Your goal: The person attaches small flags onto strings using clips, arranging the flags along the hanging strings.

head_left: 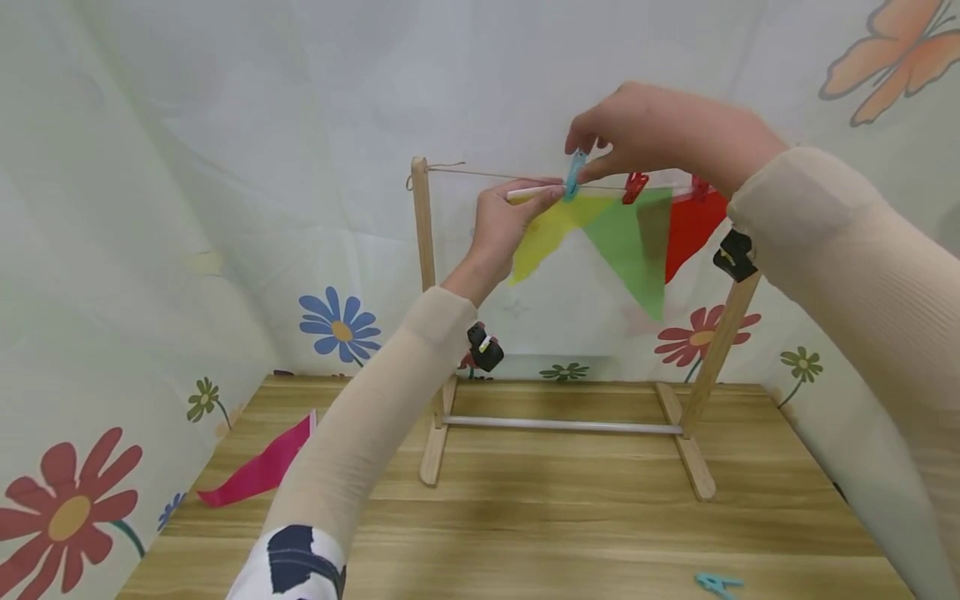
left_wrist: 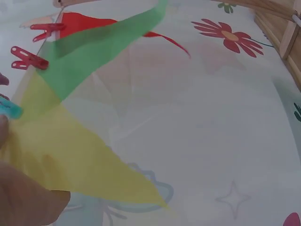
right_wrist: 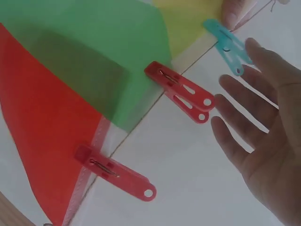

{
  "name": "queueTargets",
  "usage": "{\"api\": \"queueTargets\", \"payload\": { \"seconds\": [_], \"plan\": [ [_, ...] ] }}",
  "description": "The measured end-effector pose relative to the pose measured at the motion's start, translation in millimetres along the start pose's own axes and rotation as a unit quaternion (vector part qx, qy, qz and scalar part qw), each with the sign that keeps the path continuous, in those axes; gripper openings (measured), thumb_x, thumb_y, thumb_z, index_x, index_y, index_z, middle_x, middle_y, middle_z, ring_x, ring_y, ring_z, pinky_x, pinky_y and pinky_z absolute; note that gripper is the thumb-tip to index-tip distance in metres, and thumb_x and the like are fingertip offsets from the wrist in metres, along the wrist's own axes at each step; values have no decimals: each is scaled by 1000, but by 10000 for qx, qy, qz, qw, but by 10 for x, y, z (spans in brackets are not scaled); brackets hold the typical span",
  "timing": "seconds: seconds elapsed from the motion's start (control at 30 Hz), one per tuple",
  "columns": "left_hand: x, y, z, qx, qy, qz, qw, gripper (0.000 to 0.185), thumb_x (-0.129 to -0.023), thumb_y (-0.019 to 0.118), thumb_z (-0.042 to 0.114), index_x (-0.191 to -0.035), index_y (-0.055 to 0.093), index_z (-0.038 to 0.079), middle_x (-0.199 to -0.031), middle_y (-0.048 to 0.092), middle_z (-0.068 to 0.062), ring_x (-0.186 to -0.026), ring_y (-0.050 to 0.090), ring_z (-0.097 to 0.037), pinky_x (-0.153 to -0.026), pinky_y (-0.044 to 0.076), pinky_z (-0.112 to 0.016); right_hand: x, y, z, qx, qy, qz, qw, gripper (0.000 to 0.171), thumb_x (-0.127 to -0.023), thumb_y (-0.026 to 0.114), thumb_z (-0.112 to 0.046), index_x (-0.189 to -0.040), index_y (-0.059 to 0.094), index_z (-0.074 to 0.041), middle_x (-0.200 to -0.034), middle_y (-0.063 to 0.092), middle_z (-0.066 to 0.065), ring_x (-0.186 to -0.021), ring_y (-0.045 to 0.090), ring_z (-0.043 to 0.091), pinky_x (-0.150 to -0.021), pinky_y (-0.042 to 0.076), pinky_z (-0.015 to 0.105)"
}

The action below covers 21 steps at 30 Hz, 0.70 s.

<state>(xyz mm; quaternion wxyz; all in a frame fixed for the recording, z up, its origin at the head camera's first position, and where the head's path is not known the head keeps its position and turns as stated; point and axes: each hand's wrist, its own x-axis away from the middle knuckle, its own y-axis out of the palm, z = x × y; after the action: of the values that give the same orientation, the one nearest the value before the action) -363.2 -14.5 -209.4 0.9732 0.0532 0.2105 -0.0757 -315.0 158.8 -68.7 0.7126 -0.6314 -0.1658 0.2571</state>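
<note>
My left grip (head_left: 504, 218) is closed on the top edge of the yellow flag (head_left: 546, 233), pinching its white hem up against the string (head_left: 495, 175). My right grip (head_left: 651, 132) comes over the top to the blue peg (head_left: 574, 173): from the head view thumb and forefinger seem to pinch the peg's tail, while the right wrist view shows the other fingers (right_wrist: 244, 122) spread and loose, so I judge it a light fingertip hold at most.

The peg sits just right of my left fingertips, nearly touching them, astride string and flag. To do this step well I would keep the left grip steady so the hem stays flat on the string, and make sure the peg's mouth bites both before easing off.

Further right of both grips hang the green flag (head_left: 630, 242), the first red peg (head_left: 634, 187), then the red flag (head_left: 693, 227) with the second red peg (head_left: 699, 187), all on the wooden frame (head_left: 422, 250).

Far below the grips, on the table (head_left: 525, 517), lie a pink flag (head_left: 262, 471) to the left and a spare blue peg (head_left: 716, 583) to the right.
</note>
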Motion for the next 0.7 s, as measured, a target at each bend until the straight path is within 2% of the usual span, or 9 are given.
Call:
{"api": "queueTargets", "payload": {
  "seconds": [0.13, 0.23, 0.4, 0.5, 0.7],
  "plan": [
    [31, -77, -26, 67, 55, -29, 10000, 23, -92, 77, 26, -108, 79, 9, -115, 73, 6, -95, 67, -13, -81, 56, -24, 102, 36, -17, 188, -135, 333, 9992, 50, -101, 65, -30, -143, 54, -6, -139, 56, 23, -126, 47, 44, -106, 43, 60],
    [50, -150, -41, 50, 120, 2, 9999, 25, -94, 75, 27, -112, 77, 10, -114, 70, 2, -89, 65, -15, -78, 55, -24, 196, 61, -43, 354, -297, 723, 9963, 46, -102, 64, -29, -141, 56, -6, -140, 56, 22, -128, 44, 45, -109, 39, 62],
    [107, -291, -53, -197, 257, 12, 9995, 23, -100, 67, 25, -117, 73, 10, -105, 67, -4, -87, 63, -17, -76, 54, -25, 306, 134, -73, 504, -527, 1152, 9907, 42, -100, 65, -26, -137, 60, -5, -137, 59, 23, -125, 46, 46, -107, 41, 61],
    [162, -370, -63, -465, 495, -97, 9976, 24, -104, 60, 21, -122, 68, 7, -107, 67, -6, -89, 62, -17, -75, 55, -27, 352, 189, -71, 528, -718, 1370, 9866, 40, -98, 69, -23, -133, 64, -4, -133, 62, 23, -122, 51, 45, -105, 43, 61],
    [298, -495, -105, -1021, 1018, -268, 9892, 30, -105, 52, 15, -133, 60, 6, -117, 67, -8, -96, 63, -20, -78, 55, -31, 428, 307, -63, 525, -1088, 1653, 9788, 36, -95, 73, -20, -126, 67, -4, -127, 66, 22, -116, 57, 43, -102, 47, 58]
  ]
}}
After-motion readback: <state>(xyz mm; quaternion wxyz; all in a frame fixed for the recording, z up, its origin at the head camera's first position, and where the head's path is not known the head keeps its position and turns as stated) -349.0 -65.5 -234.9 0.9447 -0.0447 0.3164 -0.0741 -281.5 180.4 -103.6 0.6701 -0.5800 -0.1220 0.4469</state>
